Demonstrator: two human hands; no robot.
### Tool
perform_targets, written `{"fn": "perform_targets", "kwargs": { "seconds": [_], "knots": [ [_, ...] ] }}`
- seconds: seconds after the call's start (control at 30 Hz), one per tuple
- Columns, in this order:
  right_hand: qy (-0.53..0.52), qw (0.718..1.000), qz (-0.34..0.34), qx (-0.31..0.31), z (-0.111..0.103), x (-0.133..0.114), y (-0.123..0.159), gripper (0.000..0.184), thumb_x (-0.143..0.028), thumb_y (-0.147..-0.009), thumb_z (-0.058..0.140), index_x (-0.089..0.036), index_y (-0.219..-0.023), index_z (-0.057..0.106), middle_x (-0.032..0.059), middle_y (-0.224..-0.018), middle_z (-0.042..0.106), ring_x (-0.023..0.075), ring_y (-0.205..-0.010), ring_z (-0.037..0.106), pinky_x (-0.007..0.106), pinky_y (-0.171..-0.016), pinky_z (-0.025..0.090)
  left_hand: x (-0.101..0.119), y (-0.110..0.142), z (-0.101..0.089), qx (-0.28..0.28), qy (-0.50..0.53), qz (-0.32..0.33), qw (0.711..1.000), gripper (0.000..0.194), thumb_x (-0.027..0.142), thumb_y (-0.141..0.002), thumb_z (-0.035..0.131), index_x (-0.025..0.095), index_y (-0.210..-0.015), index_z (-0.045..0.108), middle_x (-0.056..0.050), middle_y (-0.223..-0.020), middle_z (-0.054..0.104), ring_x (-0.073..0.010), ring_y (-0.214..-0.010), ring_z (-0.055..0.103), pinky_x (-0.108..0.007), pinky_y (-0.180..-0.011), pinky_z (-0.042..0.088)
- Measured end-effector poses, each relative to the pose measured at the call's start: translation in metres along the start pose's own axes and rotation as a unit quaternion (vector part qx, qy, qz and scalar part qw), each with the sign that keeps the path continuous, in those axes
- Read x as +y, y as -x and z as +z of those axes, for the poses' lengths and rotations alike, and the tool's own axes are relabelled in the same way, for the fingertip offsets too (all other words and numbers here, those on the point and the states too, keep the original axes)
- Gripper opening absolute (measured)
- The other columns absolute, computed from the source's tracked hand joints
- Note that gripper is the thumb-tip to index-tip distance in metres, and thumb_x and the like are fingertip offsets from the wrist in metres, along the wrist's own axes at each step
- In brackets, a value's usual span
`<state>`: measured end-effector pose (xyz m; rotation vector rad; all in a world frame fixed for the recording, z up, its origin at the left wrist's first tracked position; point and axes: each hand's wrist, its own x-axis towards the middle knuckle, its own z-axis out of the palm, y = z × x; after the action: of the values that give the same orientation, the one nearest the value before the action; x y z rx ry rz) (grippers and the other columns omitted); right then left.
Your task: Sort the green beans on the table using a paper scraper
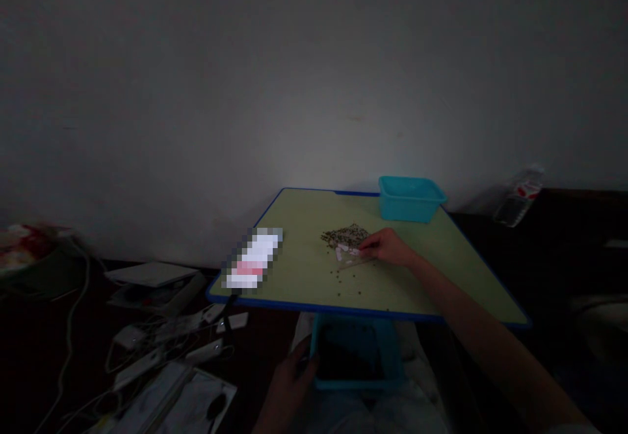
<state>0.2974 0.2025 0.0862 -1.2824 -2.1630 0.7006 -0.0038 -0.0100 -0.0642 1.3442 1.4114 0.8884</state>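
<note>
My right hand (388,247) reaches over the tabletop, its fingers closed on the edge of a small clear plastic bag (347,251). A spread of small dark bits (338,235), too small to name, lies around the bag, and a few are scattered nearer the front edge. Below that edge, on my lap, rests a blue plastic bin (360,385) with dark contents that I cannot make out. My left hand (293,375) grips its left side, thumb and fingers about the rim.
The light green folding table (299,215) has a blue edge. A second blue bin (411,210) stands at its back right corner, and a lit phone (254,260) lies at the left. White power strips (140,368) and tangled cables cover the floor on the left.
</note>
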Motion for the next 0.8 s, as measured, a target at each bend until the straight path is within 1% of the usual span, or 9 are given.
{"fn": "perform_targets", "kwargs": {
  "seconds": [0.2,0.33,0.37,0.43,0.53,0.6,0.67,0.73,0.8],
  "knots": [
    [-0.011,1.0,-0.002,-0.01,-0.002,-0.002,0.002,0.014,-0.02,-0.079,0.083,-0.027,-0.088,0.091,-0.001,-0.074,0.082,0.0154,-0.062,0.068,0.024,-0.06,0.047,0.002,-0.001,0.001,0.014,-0.015,-0.007,1.0,0.057,0.056,-0.095,0.065,0.018,-0.135,0.075,-0.017,-0.133,0.083,-0.0389,-0.118,0.078,-0.048,-0.102,0.06],
    [-0.008,1.0,0.002,-0.015,0.0,-0.004,0.003,0.013,-0.02,-0.08,0.083,-0.026,-0.088,0.091,-0.0008,-0.072,0.081,0.0157,-0.063,0.068,0.024,-0.059,0.046,0.012,0.006,0.001,0.076,-0.109,0.026,0.991,0.055,0.058,-0.093,0.067,0.018,-0.13,0.075,-0.021,-0.131,0.08,-0.0421,-0.121,0.074,-0.053,-0.105,0.056],
    [-0.007,1.0,0.001,-0.015,0.001,-0.004,0.003,0.013,-0.02,-0.08,0.083,-0.026,-0.088,0.091,-0.0007,-0.073,0.082,0.0159,-0.063,0.068,0.024,-0.06,0.046,0.018,0.009,-0.002,0.099,-0.134,0.044,0.985,0.051,0.058,-0.094,0.066,0.019,-0.126,0.076,-0.021,-0.126,0.081,-0.0422,-0.118,0.075,-0.053,-0.101,0.056],
    [-0.004,1.0,-0.002,-0.016,0.003,-0.004,0.003,0.013,-0.021,-0.08,0.084,-0.027,-0.089,0.091,-0.0007,-0.075,0.083,0.0168,-0.066,0.07,0.025,-0.062,0.048,0.035,0.017,-0.012,0.154,-0.174,0.11,0.966,0.035,0.051,-0.098,0.063,0.022,-0.111,0.076,-0.016,-0.11,0.081,-0.0366,-0.102,0.077,-0.048,-0.091,0.057],
    [0.0,1.0,-0.011,-0.01,0.005,-0.005,0.002,0.013,-0.022,-0.081,0.084,-0.028,-0.091,0.091,-0.0003,-0.079,0.084,0.0183,-0.07,0.073,0.025,-0.064,0.049,0.078,0.015,-0.035,0.228,-0.252,0.272,0.9,0.02,0.032,-0.105,0.053,0.025,-0.093,0.067,-0.007,-0.084,0.074,-0.0251,-0.077,0.072,-0.037,-0.073,0.051],
    [0.005,1.0,-0.015,0.001,0.006,-0.005,0.002,0.013,-0.022,-0.082,0.083,-0.028,-0.092,0.091,0.0003,-0.082,0.085,0.0187,-0.072,0.074,0.026,-0.066,0.051,0.114,-0.003,-0.051,0.24,-0.319,0.302,0.865,0.025,0.027,-0.107,0.048,0.024,-0.086,0.062,-0.005,-0.075,0.07,-0.0237,-0.069,0.069,-0.036,-0.069,0.048],
    [0.012,1.0,-0.015,0.014,0.008,-0.005,0.002,0.014,-0.022,-0.084,0.082,-0.028,-0.093,0.091,0.0009,-0.084,0.086,0.0189,-0.072,0.075,0.027,-0.068,0.053,0.151,-0.035,-0.062,0.225,-0.397,0.305,0.836,0.024,0.029,-0.107,0.049,0.021,-0.091,0.065,-0.007,-0.082,0.074,-0.0268,-0.076,0.074,-0.037,-0.069,0.049],
    [0.022,0.999,-0.01,0.032,0.01,-0.004,0.002,0.015,-0.021,-0.085,0.082,-0.028,-0.094,0.091,0.0018,-0.086,0.086,0.0195,-0.073,0.076,0.028,-0.069,0.054,0.18,-0.075,-0.067,0.192,-0.514,0.239,0.801,0.03,0.028,-0.109,0.044,0.017,-0.096,0.068,-0.014,-0.095,0.078,-0.031,-0.092,0.077,-0.039,-0.076,0.052],
    [0.039,0.998,-0.005,0.05,0.011,-0.004,0.002,0.015,-0.02,-0.085,0.081,-0.027,-0.095,0.09,0.0029,-0.088,0.086,0.0205,-0.075,0.077,0.029,-0.07,0.054,0.199,-0.115,-0.066,0.18,-0.548,0.215,0.788,0.031,0.022,-0.108,0.043,0.012,-0.102,0.071,-0.019,-0.098,0.079,-0.0336,-0.092,0.078,-0.04,-0.075,0.052]
  ]
}}
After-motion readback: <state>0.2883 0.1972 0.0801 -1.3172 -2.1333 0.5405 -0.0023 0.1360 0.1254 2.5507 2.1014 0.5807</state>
